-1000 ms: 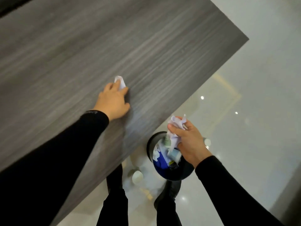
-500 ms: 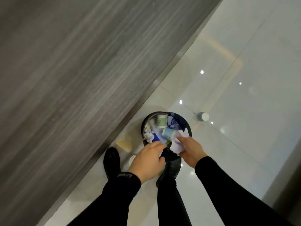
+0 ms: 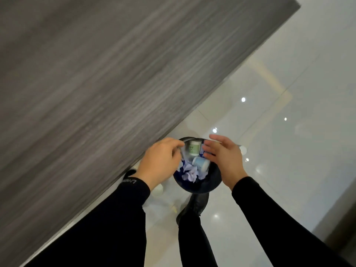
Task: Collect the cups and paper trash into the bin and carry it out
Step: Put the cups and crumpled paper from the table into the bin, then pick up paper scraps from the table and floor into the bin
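Loading looks done: cups (image 3: 193,149), paper (image 3: 189,173) in bin (image 3: 198,188). Right hand (image 3: 224,158) spread, empty; left hand (image 3: 160,161) curled at left rim, grip unclear. Next: firm rim hold, lift

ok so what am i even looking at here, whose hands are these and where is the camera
There is no machine here. A person wears one wide-angle camera on the head, so you look down along their own black sleeves. Every picture comes from that one view.

The left hand and right hand are over a dark round bin. The bin stands on the glossy floor beside a grey wood-grain table.

In the bin lie a green cup, a pale blue cup and crumpled paper.

The right hand is open and holds nothing. The left hand's fingers curl at the bin's rim, but it is unclear whether they hold it.
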`<act>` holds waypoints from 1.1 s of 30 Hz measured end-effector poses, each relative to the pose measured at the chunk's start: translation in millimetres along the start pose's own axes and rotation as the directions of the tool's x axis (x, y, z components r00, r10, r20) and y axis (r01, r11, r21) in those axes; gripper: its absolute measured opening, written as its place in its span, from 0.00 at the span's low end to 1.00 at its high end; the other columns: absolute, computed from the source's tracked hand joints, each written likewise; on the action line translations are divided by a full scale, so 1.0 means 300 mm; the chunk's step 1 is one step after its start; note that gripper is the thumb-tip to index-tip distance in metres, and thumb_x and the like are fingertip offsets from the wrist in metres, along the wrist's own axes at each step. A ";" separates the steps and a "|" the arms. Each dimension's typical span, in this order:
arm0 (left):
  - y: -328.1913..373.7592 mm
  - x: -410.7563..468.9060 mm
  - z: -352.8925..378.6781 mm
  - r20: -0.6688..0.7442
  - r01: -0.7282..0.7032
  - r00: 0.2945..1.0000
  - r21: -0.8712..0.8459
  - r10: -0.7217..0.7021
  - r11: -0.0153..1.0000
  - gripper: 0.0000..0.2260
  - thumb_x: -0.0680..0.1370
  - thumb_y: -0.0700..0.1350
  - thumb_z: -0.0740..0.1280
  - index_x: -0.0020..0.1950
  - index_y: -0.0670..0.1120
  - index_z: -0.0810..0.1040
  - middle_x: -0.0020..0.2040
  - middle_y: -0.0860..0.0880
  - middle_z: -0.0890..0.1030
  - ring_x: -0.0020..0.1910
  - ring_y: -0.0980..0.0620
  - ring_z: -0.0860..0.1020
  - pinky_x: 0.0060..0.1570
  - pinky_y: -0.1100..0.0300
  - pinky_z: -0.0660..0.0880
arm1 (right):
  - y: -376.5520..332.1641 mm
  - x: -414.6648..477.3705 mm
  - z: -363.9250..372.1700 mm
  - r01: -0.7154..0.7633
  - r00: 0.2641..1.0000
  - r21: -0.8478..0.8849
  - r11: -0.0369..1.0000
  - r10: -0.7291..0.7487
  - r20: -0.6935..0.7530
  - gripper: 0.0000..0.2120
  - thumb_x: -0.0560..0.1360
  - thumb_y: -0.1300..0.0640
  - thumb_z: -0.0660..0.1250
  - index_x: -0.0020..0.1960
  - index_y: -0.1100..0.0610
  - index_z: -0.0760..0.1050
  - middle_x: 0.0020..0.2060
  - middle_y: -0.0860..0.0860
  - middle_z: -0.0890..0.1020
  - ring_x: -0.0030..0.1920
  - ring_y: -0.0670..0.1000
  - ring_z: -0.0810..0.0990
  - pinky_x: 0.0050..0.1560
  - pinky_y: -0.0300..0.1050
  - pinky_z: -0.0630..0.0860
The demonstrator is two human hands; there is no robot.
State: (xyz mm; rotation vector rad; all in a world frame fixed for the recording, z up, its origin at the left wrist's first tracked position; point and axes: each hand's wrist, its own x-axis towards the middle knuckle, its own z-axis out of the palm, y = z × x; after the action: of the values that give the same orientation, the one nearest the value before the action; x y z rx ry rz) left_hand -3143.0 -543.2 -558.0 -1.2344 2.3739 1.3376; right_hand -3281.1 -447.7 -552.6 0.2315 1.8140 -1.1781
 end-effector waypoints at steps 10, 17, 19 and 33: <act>-0.262 -0.227 -0.586 -0.553 0.106 0.811 -0.185 -0.193 0.977 0.10 0.73 0.39 0.63 0.52 0.47 0.81 0.49 0.48 0.83 0.45 0.47 0.80 0.49 0.60 0.71 | -0.247 -0.270 0.736 0.262 0.858 -0.130 0.956 -0.170 0.484 0.09 0.75 0.68 0.63 0.43 0.54 0.74 0.38 0.53 0.79 0.37 0.48 0.80 0.39 0.38 0.78; -0.660 -0.612 -0.786 -0.672 0.338 0.585 -0.309 -0.455 0.889 0.10 0.73 0.40 0.64 0.51 0.48 0.81 0.50 0.49 0.83 0.44 0.48 0.80 0.49 0.59 0.72 | -0.110 -0.467 1.131 0.357 0.741 -0.291 0.888 -0.080 0.666 0.09 0.75 0.68 0.63 0.43 0.54 0.74 0.37 0.52 0.79 0.35 0.46 0.80 0.36 0.36 0.78; -0.766 -0.729 -0.796 -0.672 0.409 0.522 -0.342 -0.525 0.846 0.10 0.73 0.40 0.65 0.51 0.47 0.81 0.50 0.47 0.84 0.44 0.46 0.81 0.50 0.57 0.74 | -0.057 -0.509 1.209 0.368 0.716 -0.327 0.870 -0.041 0.697 0.10 0.75 0.68 0.63 0.43 0.54 0.74 0.37 0.52 0.79 0.32 0.44 0.80 0.34 0.34 0.78; -1.314 -1.007 -0.978 -0.606 0.606 0.280 -0.490 -0.744 0.627 0.26 0.73 0.44 0.67 0.70 0.51 0.65 0.73 0.39 0.61 0.68 0.38 0.65 0.65 0.49 0.65 | 0.144 -0.718 1.582 0.425 0.596 -0.473 0.772 0.155 0.788 0.10 0.74 0.69 0.64 0.43 0.54 0.74 0.38 0.52 0.80 0.36 0.48 0.78 0.33 0.34 0.76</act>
State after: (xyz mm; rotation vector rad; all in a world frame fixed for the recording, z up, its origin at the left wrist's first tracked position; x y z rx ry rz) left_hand -2590.6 -695.6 -491.7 -2.9261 1.5357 0.7253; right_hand -2854.6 -736.9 -463.6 -0.7695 1.2742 -0.5246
